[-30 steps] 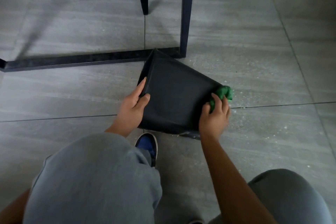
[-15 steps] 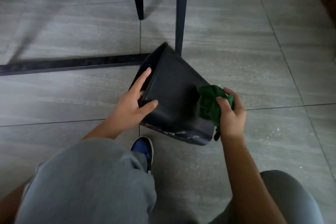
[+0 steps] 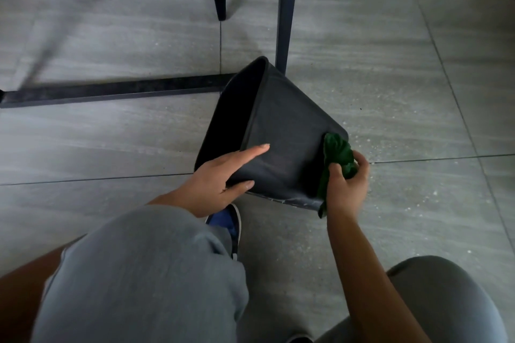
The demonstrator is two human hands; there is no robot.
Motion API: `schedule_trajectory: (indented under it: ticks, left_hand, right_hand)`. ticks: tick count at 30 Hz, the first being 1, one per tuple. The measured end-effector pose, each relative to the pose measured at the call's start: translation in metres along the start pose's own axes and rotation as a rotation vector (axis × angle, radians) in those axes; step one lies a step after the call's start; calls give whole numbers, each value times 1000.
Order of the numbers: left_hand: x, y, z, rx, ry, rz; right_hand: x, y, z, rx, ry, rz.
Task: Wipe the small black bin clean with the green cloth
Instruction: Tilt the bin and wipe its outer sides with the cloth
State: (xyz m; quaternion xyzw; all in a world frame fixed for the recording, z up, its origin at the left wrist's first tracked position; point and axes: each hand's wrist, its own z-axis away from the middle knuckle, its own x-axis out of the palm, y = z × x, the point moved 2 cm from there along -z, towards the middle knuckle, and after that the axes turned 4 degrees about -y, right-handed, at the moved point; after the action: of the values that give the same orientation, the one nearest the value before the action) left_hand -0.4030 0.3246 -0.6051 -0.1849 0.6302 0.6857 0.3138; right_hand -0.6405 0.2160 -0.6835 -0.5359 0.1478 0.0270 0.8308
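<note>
The right hand's grip point(image 3: 347, 185) is closed around a crumpled green cloth point(image 3: 337, 159), pressing it against the outer wall of the small black plastic bin point(image 3: 289, 142) near its base. The left hand point(image 3: 220, 181) grips the bin's rim, thumb outside and index finger stretched along the wall. The bin is tipped on its side on the grey tiled floor point(image 3: 111, 142), mouth facing left, just beside a dark metal furniture frame point(image 3: 111, 92).
</note>
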Motion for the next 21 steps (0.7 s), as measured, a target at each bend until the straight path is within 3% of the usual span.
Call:
schedule_trajectory:
  ticks: [6, 10, 15, 21]
  left_hand:
    - [0, -3, 7, -39, 76, 28]
    - [2, -7, 18, 106, 179, -139]
    - [7, -14, 28, 55, 70, -163]
    - [16, -15, 29, -59, 50, -49]
  right_hand:
    - [3, 7, -2, -24, 14, 100]
    - [7, 14, -2, -50, 25, 284]
    - [7, 22, -3, -35, 4, 327]
    - [3, 25, -9, -26, 12, 310]
